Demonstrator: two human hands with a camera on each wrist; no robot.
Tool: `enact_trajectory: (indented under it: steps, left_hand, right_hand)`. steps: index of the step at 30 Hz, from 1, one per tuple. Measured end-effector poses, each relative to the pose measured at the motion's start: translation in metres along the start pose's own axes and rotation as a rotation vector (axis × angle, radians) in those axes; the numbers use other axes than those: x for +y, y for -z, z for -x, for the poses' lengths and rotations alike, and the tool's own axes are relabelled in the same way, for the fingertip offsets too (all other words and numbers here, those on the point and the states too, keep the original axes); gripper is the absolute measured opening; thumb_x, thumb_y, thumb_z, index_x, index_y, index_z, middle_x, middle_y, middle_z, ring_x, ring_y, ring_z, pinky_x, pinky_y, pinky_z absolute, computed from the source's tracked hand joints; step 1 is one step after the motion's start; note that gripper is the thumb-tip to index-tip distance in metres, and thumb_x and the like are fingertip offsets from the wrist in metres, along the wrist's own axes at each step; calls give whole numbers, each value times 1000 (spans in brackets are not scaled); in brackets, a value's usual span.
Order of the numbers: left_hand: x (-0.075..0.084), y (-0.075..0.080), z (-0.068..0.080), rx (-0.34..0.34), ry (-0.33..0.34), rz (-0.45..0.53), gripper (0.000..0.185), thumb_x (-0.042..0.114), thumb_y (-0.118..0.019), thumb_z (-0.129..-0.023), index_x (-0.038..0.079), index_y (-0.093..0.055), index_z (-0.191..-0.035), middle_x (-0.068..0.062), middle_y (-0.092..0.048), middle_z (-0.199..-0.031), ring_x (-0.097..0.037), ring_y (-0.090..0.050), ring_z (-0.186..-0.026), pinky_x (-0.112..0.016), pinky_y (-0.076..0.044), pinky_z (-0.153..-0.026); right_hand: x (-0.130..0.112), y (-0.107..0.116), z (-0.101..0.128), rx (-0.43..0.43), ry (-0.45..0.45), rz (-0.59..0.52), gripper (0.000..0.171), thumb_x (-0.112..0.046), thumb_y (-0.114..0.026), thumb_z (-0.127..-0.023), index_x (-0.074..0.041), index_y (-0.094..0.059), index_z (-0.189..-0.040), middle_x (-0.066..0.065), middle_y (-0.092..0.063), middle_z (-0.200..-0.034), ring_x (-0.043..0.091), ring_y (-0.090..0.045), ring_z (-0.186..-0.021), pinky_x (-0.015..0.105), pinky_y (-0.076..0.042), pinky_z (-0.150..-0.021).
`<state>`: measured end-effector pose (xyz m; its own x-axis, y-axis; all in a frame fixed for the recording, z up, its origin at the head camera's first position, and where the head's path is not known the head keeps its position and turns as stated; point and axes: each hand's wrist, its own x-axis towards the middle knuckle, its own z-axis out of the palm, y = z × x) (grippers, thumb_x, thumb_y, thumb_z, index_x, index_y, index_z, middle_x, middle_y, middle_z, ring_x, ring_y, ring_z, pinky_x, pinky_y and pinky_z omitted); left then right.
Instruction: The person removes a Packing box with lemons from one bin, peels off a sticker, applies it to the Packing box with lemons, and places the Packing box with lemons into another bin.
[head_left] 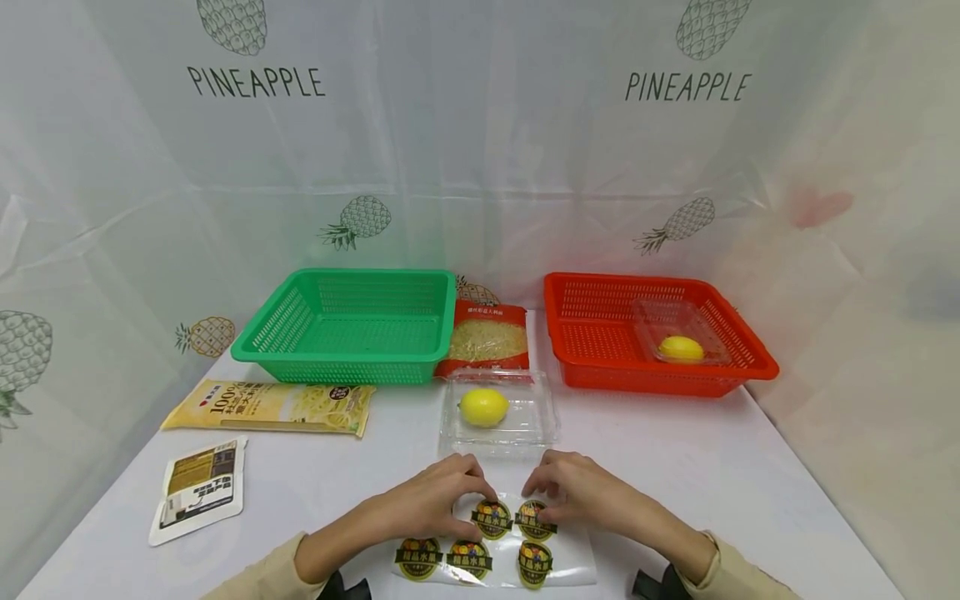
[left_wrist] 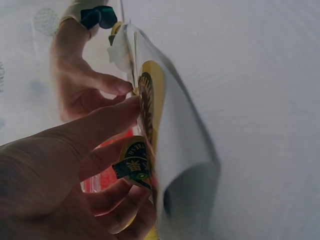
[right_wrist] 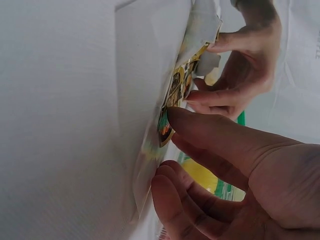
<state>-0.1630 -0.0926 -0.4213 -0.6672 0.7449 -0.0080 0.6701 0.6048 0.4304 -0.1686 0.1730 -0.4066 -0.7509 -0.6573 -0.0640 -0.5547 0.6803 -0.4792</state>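
**A:** so what's closest to the camera here?

**B:** both hands, down on a sticker sheet (head_left: 498,550) lying on the white bench (head_left: 750,467). The left hand (head_left: 431,504) has its fingers curled onto the sheet's far edge, pinching at the upper-left sticker (head_left: 491,518). The right hand (head_left: 573,493) does the same just beside it, fingertips on the upper-right sticker (head_left: 534,518). The two hands nearly touch.

**A:** actually gripping, or just resting?

**B:** gripping. In the left wrist view the sheet (left_wrist: 175,150) is lifted and curled off the bench, thumb and fingers of the left hand (left_wrist: 100,165) on either side of it. The right wrist view shows the right hand (right_wrist: 220,165) with its thumb tip on a sticker (right_wrist: 167,125) and fingers curled under the sheet.

**A:** and past the hands?

**B:** right beyond the fingertips there's a clear clamshell box (head_left: 498,408) with a lemon (head_left: 483,407) inside. Off to the left hand's side, a small white sachet (head_left: 198,490) lies near, and a yellow pasta packet (head_left: 273,407) a bit further out. Beyond the clamshell is a red pasta bag (head_left: 487,337), standing between two baskets: a green basket (head_left: 352,321) past the left hand, and a red basket (head_left: 652,329) past the right. The red one holds another clear box with a second lemon (head_left: 681,347). Behind it all hangs a white pineapple-print sheet (head_left: 480,125).
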Motion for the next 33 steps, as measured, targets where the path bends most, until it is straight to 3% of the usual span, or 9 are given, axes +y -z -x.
enact_trajectory:
  steps: [11,33]
  left_hand:
    - [1,1,0,8,9,9,39,41,-81,-79,28,-71,-115,13,-57,-105,0,-47,-102,-20,-45,-88]
    - [2,1,0,-4,6,18,39,40,-81,-79,27,-71,-115,12,-56,-106,1,-46,-100,-19,-44,-87]
  right_hand:
    - [-1,2,-1,15,48,23,16,-19,-83,-78,-24,-75,-91,-12,-60,-84,0,-54,-79,19,-47,-70]
    - [0,-2,-4,-35,5,-35,15,-20,-83,-78,-24,-71,-87,-11,-55,-83,2,-49,-77,17,-44,-67]
